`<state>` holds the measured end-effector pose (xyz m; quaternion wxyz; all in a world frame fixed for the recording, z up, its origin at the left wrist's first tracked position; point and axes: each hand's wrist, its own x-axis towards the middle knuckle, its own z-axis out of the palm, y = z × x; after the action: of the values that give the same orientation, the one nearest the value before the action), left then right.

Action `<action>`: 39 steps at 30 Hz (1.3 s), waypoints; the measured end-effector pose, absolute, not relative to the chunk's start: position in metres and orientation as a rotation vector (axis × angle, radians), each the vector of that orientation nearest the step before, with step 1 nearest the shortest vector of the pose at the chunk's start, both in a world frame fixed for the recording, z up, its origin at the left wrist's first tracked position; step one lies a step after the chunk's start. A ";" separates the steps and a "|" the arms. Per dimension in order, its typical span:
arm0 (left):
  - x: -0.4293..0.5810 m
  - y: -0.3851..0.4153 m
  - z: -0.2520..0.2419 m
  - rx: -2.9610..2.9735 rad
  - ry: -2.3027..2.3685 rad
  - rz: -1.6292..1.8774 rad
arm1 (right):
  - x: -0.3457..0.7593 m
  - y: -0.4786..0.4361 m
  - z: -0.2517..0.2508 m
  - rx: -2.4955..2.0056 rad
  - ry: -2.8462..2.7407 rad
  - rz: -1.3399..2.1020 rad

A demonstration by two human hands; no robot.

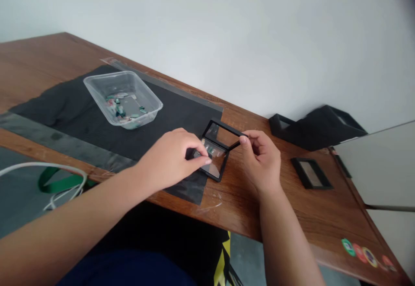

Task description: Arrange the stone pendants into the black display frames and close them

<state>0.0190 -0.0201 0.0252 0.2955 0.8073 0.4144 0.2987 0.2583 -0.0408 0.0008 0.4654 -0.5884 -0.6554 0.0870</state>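
Observation:
A small black display frame (221, 174) with clear film windows lies unfolded on its hinge, at the right end of a black sheet (184, 117). My right hand (262, 160) grips its raised half between thumb and fingers. Over the lower half, my left hand (177, 154) is closed in a pinch, thumb and forefinger at the film; whatever is between the fingertips is too small to make out. Some small pale and greenish pieces show on that film, partly hidden by the fingers. A clear plastic tub (155, 109) holding several green, white and reddish pieces (119, 109) stands left of the frame.
Another black frame (311, 174) lies on the wooden table (240, 201) at the right. Behind it, several black frames (319, 126) are piled by the wall. Round stickers (358, 252) mark the near right edge. A white cable (48, 164) and green strap (61, 185) hang at left.

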 end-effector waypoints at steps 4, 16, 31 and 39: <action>0.033 -0.029 0.000 2.324 1.152 0.885 | 0.258 -0.040 0.000 -1.437 -1.601 0.221; 0.041 -0.045 -0.012 2.486 1.455 0.988 | 0.256 -0.041 0.002 -1.433 -1.600 0.179; 0.039 -0.041 -0.013 2.415 1.297 0.975 | 0.258 -0.039 0.002 -1.435 -1.595 0.188; 0.040 -0.043 -0.014 2.458 1.305 1.003 | 0.257 -0.040 0.001 -1.447 -1.587 0.208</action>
<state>0.0396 -0.0431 -0.0137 0.0915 0.8274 0.4393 0.3376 0.2567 -0.0396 0.0007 0.4723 -0.5913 -0.6482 0.0848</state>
